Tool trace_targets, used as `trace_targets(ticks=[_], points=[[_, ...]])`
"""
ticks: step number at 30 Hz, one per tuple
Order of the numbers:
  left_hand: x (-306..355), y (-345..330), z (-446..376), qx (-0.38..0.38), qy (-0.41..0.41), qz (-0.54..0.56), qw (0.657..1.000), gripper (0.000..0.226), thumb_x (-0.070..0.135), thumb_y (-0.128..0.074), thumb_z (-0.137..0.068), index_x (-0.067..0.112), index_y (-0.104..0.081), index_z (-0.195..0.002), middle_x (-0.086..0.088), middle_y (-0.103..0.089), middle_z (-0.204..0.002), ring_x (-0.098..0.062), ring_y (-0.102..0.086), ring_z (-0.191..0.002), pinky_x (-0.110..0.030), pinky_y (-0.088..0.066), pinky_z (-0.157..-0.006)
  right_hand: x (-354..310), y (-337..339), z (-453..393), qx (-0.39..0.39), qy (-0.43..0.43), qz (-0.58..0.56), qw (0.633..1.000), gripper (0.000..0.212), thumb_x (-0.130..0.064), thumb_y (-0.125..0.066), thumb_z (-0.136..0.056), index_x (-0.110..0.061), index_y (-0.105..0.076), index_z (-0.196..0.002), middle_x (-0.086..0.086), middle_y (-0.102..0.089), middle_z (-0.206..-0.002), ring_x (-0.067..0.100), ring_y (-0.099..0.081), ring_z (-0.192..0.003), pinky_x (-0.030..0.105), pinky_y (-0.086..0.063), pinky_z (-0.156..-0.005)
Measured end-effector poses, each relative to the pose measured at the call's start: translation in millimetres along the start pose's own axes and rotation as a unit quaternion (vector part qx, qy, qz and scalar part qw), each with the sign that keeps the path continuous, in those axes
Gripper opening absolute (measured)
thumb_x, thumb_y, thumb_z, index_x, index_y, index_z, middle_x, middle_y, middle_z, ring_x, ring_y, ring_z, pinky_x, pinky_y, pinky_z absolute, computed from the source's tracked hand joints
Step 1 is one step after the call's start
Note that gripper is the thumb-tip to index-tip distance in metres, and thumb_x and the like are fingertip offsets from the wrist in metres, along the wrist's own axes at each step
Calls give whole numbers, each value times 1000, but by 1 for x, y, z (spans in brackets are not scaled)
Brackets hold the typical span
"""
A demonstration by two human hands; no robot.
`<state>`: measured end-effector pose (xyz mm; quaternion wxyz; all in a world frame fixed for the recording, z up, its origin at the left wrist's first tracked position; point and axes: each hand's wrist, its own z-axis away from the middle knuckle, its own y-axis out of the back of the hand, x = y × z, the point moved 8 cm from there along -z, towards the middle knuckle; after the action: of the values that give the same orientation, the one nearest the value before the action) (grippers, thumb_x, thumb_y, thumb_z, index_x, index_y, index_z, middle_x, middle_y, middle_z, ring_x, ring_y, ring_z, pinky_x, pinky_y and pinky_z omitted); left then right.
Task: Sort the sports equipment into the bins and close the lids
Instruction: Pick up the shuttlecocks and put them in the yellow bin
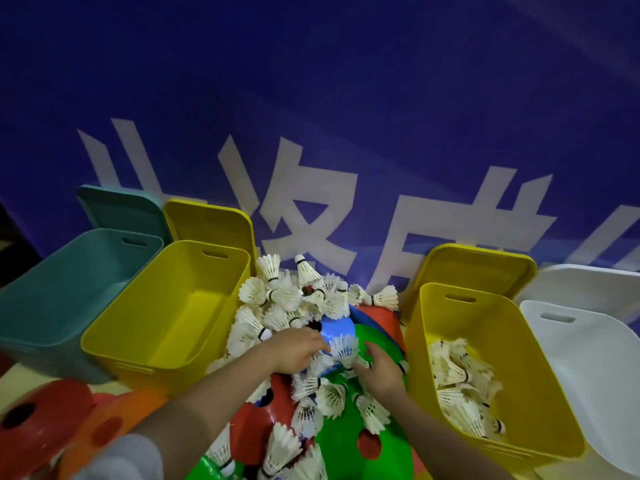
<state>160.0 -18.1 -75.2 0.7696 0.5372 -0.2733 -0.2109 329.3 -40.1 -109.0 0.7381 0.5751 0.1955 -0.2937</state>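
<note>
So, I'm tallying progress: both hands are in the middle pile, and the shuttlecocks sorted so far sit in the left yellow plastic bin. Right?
Not quite. The head view shows the white feather shuttlecocks in the right yellow plastic bin; the left yellow plastic bin holds none. Both the left hand and right hand are in the pile.

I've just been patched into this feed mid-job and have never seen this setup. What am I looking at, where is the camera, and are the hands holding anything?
There is no machine here: these are a person's two bare hands, filmed by a camera worn on the head, looking forward and down. The left hand and the right hand both reach into a pile of white shuttlecocks mixed with flat coloured cone markers. The fingers curl around shuttlecocks, though the exact grip is hard to see. Four open bins stand around the pile: a teal bin, an empty yellow bin, a yellow bin on the right already holding shuttlecocks, and a white bin. Their lids lean behind them.
</note>
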Motion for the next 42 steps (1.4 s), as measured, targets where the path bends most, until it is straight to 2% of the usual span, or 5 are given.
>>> trace_targets(ticks=[9, 17, 22, 34, 42], points=[[-1, -35, -12, -39, -65, -123, 989, 57, 23, -59, -89, 21, -38, -142, -9, -46, -136, -25, -34, -133, -49, -13, -115, -21, -37, -14, -53, -15, 7, 998, 76, -38, -65, -87, -16, -27, -149, 1, -42, -147, 20, -42, -133, 28, -37, -103], [-17, -18, -2, -21, -76, 24, 997, 62, 37, -59, -90, 30, -31, -145, -6, -42, -120, -23, -50, -97, -35, -40, -74, -8, -34, -41, -40, -63, -108, 991, 61, -42, -77, -74, -19, -53, -125, -8, -61, -107, 11, -62, -91, 30, -54, -81], [-31, 10, 22, 69, -40, 120, 990, 61, 45, -57, -90, 47, -27, -143, 10, -39, -114, -9, -48, -91, -26, -44, -76, -7, -14, -47, 48, -59, -239, 968, 95, -79, -64, -58, -17, -53, -129, 0, -59, -125, 16, -56, -112, 33, -46, -93], [-15, 74, 19, 316, 113, 317, 887, 52, 32, -63, -90, 27, -44, -138, 7, -42, -124, -3, -43, -113, -16, -32, -91, -30, 112, 17, 167, 27, -439, 883, 15, -34, -44, -100, -27, -51, -111, -18, -53, -96, -2, -52, -89, 25, -36, -88], [22, 8, -12, 187, 197, 382, 883, 52, 27, -47, -99, 18, -30, -148, -7, -35, -149, -20, -36, -135, -26, -30, -105, -7, 81, 30, 132, 11, -336, 933, 32, -46, -58, -88, -25, -50, -112, -5, -61, -108, 10, -60, -101, 23, -51, -81]])
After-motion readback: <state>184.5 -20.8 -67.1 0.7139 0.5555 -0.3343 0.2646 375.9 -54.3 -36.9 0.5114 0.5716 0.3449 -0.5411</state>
